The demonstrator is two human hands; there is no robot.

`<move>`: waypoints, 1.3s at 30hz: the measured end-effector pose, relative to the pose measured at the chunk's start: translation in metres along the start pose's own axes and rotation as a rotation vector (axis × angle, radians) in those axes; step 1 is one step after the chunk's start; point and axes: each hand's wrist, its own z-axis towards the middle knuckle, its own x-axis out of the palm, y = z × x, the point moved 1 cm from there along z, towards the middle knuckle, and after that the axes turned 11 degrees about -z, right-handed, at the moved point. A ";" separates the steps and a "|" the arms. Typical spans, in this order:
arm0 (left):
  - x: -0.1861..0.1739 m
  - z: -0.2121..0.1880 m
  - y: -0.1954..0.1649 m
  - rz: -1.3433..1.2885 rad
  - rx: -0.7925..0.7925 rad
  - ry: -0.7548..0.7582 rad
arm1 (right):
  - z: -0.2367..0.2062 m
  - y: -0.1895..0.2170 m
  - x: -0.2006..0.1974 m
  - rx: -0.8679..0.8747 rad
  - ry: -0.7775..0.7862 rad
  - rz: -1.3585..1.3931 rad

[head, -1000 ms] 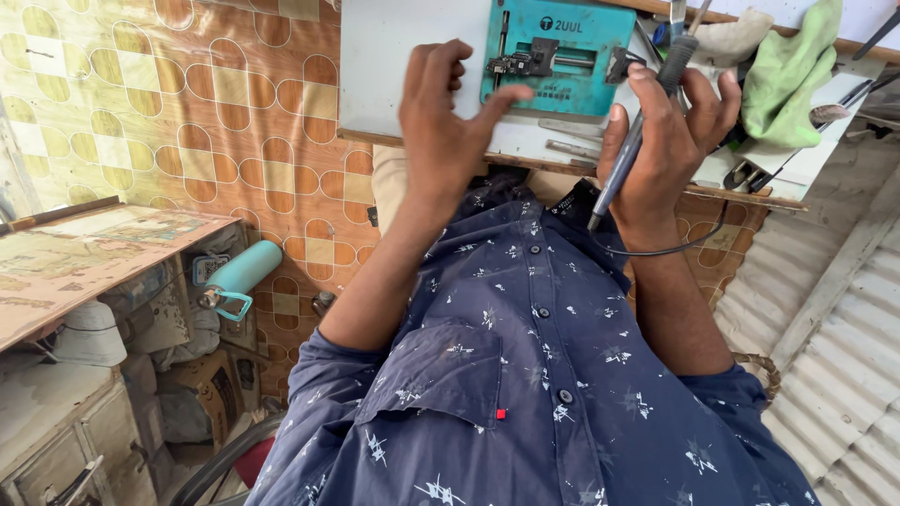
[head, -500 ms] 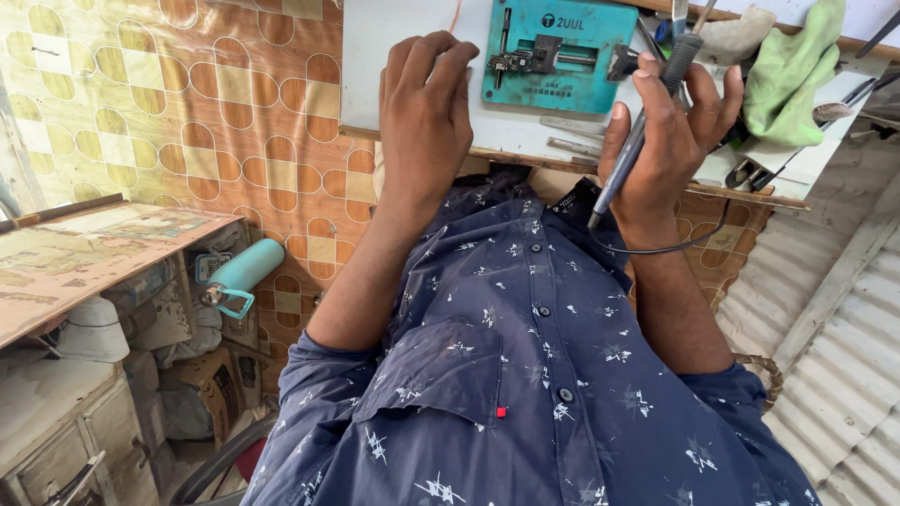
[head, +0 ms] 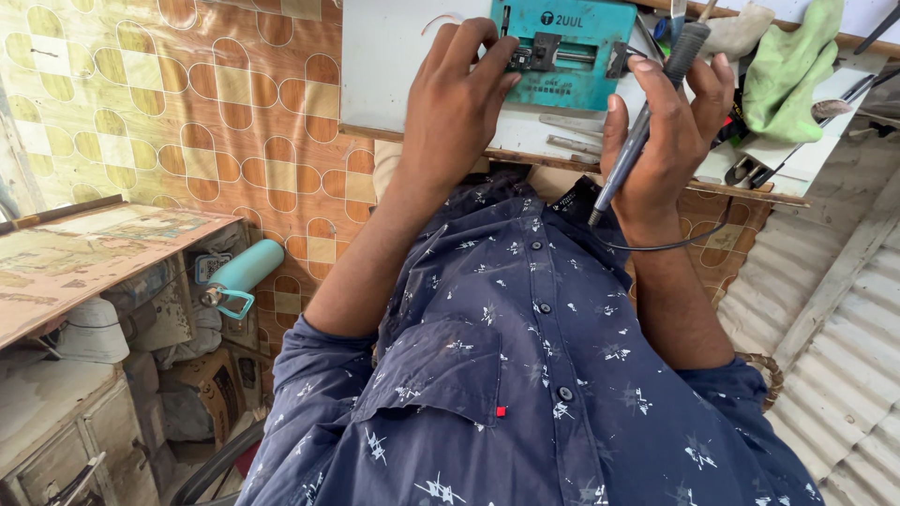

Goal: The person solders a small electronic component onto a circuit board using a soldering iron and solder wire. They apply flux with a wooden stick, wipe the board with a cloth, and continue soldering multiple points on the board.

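Grey soldering pen (head: pixel 647 122) slants upward in right hand (head: pixel 670 141).

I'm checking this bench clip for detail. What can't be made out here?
Head view only:
- Tip of the corded tool in the right hand: cut off by the top edge.
- Small part clamped in the teal fixture: too small, partly under the left hand fingertips.
- Bench far side: out of frame.

Teal bottle (head: pixel 246 272), green cloth (head: pixel 792 66), patterned tiled wall (head: pixel 187 112).
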 end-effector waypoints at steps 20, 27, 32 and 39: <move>0.008 -0.036 0.015 -0.728 -0.303 -0.216 | 0.004 -0.004 0.004 -0.070 0.182 0.124; 0.000 -0.031 0.005 -0.491 -0.295 -0.099 | -0.003 0.002 -0.001 -0.076 0.117 0.090; 0.000 -0.020 -0.002 -0.333 -0.122 -0.142 | 0.002 0.005 -0.002 -0.054 0.064 0.134; 0.008 -0.004 0.009 -0.278 -0.071 -0.093 | 0.019 0.016 0.000 -0.002 0.024 0.353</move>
